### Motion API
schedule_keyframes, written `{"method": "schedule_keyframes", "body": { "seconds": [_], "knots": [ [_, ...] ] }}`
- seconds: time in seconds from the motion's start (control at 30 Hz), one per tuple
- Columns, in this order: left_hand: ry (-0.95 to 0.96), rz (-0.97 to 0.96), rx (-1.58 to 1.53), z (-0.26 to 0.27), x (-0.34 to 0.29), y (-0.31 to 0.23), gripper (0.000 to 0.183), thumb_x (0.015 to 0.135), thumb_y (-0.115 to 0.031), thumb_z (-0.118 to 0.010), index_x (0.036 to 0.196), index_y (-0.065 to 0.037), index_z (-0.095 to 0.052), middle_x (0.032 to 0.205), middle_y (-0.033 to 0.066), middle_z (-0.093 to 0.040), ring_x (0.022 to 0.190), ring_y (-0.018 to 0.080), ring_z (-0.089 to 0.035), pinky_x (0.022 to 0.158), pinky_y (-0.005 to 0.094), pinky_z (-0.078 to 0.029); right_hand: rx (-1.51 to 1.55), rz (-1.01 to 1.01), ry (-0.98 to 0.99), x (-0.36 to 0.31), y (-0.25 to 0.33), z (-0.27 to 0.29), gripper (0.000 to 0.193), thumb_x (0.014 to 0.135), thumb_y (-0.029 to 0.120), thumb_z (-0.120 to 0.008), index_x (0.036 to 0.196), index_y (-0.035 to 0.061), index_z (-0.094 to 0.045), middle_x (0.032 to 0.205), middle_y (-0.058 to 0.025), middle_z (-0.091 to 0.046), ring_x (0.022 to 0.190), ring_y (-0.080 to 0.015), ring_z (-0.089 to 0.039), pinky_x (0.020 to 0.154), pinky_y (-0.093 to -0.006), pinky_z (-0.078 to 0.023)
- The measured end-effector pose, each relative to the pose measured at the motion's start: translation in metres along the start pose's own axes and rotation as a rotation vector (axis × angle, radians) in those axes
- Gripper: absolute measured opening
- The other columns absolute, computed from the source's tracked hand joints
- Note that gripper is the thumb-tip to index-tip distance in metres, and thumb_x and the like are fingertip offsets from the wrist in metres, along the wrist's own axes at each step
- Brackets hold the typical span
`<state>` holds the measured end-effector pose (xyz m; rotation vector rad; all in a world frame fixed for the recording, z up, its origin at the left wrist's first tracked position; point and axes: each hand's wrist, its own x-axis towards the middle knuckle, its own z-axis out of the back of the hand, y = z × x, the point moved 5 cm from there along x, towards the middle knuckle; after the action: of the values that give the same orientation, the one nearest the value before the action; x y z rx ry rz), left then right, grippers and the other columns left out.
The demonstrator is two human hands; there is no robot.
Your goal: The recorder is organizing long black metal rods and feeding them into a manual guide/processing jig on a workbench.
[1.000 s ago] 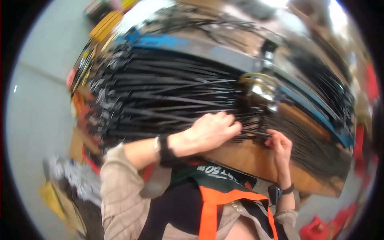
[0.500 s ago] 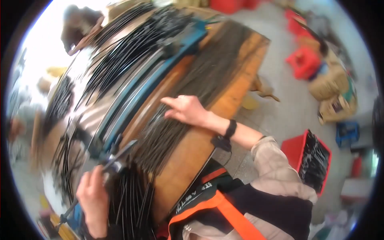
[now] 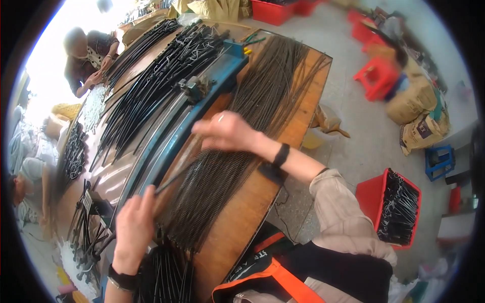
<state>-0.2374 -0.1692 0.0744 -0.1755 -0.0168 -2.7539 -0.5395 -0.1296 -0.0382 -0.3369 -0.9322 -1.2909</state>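
Left hand point(image 3: 135, 227): fingers clamped on slim black rod point(image 3: 174, 178), just right of long blue metal rail point(image 3: 224, 74). Right hand point(image 3: 225, 132) blurred near rod's upper end; cannot tell finger grip. Well right of rail: brown paper sack point(image 3: 422, 136), dark printing.

A red stool point(image 3: 378, 81) sits on the grey floor point(image 3: 346, 136) beside some fat brown sacks point(image 3: 415, 101), a small blue stool point(image 3: 439, 162) stands near them, and another person point(image 3: 76, 63) is by a white pile point(image 3: 93, 110).
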Motion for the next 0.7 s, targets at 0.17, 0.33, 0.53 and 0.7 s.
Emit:
{"method": "schedule_keyframes", "body": {
  "seconds": [0.17,0.33,0.53,0.7],
  "knots": [
    [0.06,0.059,-0.003,-0.002,-0.018,0.013,0.043,0.084,-0.001,-0.06,0.126,-0.006,-0.056,0.078,0.0114,-0.053,0.073,0.0312,-0.057,0.064,0.0418,-0.048,0.097,0.115,-0.069,0.01,0.102,-0.011,0.039,0.081,0.029,-0.075,0.116,0.0125,-0.068,0.077,-0.0052,-0.066,0.069,-0.0212,-0.063,0.065,-0.0321,-0.051],
    [-0.07,0.111,0.083,0.024,-0.043,0.025,0.041,0.083,0.001,-0.061,0.123,-0.008,-0.061,0.077,0.0114,-0.051,0.072,0.0303,-0.056,0.063,0.0416,-0.046,0.221,0.191,-0.129,0.018,0.1,0.013,0.037,0.082,0.03,-0.075,0.116,0.0157,-0.07,0.074,-0.0022,-0.065,0.066,-0.0188,-0.061,0.064,-0.0318,-0.049],
    [-0.145,0.107,0.124,0.042,-0.068,0.016,0.039,0.082,0.003,-0.062,0.12,-0.008,-0.064,0.076,0.0112,-0.049,0.07,0.0298,-0.054,0.064,0.0415,-0.046,0.367,0.198,-0.141,0.015,0.115,-0.002,0.041,0.084,0.035,-0.073,0.12,0.0161,-0.069,0.072,-0.0015,-0.061,0.064,-0.0179,-0.058,0.057,-0.0329,-0.046],
    [-0.202,0.194,0.068,0.047,-0.1,0.028,0.038,0.084,0.004,-0.06,0.12,-0.007,-0.064,0.077,0.011,-0.05,0.071,0.0296,-0.054,0.065,0.0408,-0.046,0.442,0.079,0.008,0.017,0.162,-0.025,0.034,0.086,0.03,-0.072,0.115,0.0135,-0.069,0.074,-0.0046,-0.063,0.064,-0.0189,-0.058,0.053,-0.034,-0.046]
  ]
}}
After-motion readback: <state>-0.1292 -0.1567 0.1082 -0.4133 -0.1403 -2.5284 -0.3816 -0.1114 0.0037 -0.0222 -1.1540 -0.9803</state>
